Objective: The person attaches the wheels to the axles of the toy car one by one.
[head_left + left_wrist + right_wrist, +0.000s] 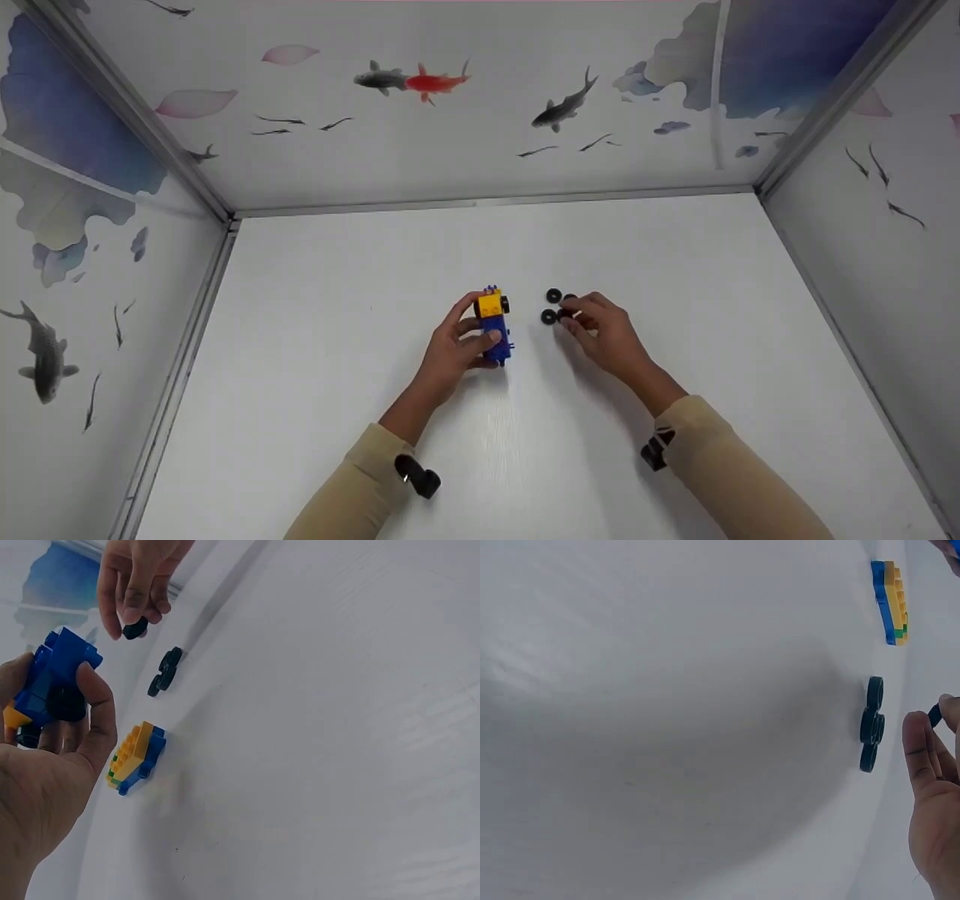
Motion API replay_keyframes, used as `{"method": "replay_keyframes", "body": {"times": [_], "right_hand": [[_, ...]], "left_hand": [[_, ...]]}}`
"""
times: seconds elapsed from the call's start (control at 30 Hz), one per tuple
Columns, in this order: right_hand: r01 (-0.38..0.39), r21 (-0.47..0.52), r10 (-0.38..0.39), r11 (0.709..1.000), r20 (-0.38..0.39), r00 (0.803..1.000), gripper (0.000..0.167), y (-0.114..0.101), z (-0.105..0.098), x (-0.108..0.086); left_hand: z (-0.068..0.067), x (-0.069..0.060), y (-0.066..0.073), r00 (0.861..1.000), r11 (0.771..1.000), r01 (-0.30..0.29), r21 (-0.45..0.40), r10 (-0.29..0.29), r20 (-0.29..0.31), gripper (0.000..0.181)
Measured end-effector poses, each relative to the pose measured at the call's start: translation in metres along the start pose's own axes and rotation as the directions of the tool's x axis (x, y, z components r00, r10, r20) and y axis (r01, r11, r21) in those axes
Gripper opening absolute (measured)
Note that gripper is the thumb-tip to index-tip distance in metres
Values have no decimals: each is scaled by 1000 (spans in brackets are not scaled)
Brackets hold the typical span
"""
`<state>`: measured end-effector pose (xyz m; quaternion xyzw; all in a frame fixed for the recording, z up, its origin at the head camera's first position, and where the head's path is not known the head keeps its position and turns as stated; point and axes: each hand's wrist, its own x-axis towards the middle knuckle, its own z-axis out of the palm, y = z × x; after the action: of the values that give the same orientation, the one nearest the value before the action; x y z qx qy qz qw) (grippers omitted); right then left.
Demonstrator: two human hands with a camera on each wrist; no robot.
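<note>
My left hand (450, 349) grips a toy car (495, 330) of blue and yellow building bricks, fingers and thumb around its sides. Black wheels (66, 703) are fitted to the car, as the left wrist view shows. To the right, my right hand (606, 334) pinches a small black wheel (135, 629) between thumb and fingers, held above the table in both wrist views. Several loose black wheels (869, 725) lie close together under and beside that hand.
A second brick piece (133, 755), yellow on a blue base, lies on the white table (315, 360) in both wrist views; I cannot make it out in the head view. Printed panels (480, 150) wall the table at the back and sides.
</note>
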<state>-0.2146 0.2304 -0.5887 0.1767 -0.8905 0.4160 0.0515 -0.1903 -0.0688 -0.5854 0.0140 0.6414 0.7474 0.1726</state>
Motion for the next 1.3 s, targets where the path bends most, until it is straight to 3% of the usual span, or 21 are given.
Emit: {"method": "replay_keyframes", "body": {"times": [0.57, 1.3], "right_hand": [[-32, 169, 14, 985, 107, 994, 33, -26, 10, -9], [1, 223, -44, 975, 191, 981, 35, -46, 18, -12]], "left_hand": [[3, 0, -1, 1000, 999, 21, -25, -21, -4, 73], [7, -1, 2, 998, 998, 55, -34, -56, -17, 75]]}}
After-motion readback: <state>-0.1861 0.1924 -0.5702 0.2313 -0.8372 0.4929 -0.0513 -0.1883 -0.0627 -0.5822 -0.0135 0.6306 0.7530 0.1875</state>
